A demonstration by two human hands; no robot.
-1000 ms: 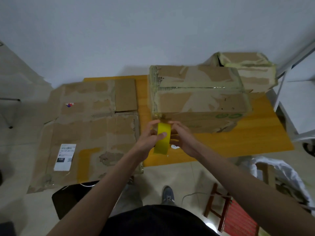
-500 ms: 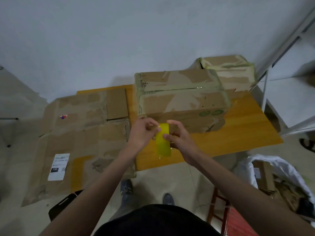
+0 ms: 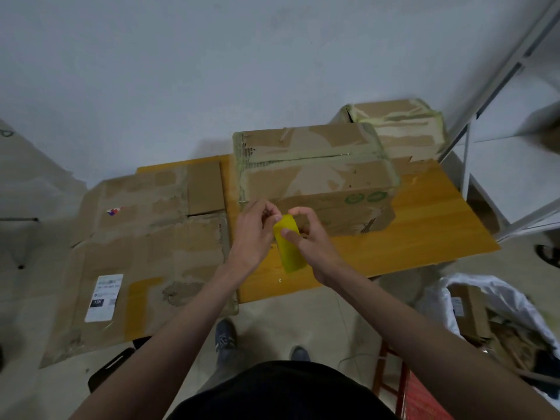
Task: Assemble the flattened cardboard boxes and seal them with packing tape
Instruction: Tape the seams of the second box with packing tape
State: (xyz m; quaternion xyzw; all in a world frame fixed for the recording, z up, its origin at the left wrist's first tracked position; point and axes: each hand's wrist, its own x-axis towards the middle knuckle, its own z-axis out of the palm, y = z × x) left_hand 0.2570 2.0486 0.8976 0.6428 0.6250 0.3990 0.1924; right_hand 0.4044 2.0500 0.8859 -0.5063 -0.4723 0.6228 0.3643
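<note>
both hands meet over the near edge of the orange wooden table [image 3: 424, 237], working a yellow roll of packing tape [image 3: 289, 248] held between them. the right hand [image 3: 315, 241] curls round the roll, its thumb pressed on the yellow face and its fingers arched over the far side. the left hand [image 3: 254, 234] has its fingertips pinched together at the top left edge of the roll; whether it has hold of the loose tape end is too small to tell. just beyond the hands stands an assembled cardboard box [image 3: 315, 174], its top seam and edges covered with pale tape, with green round marks on its near right face. a second taped box [image 3: 400, 128] sits behind it, at the far right against the white wall [image 3: 181, 71]. to the left, flattened cardboard [image 3: 145, 253] lies spread over the table's left part and hangs past it, bearing a white shipping label [image 3: 104, 297] near its near left corner. to the right stands a white metal rack [image 3: 497, 165], and near right on the floor a white bag [image 3: 497, 316] holds cardboard scraps. the person's shoes [image 3: 225, 339] show below on the tiled floor.
</note>
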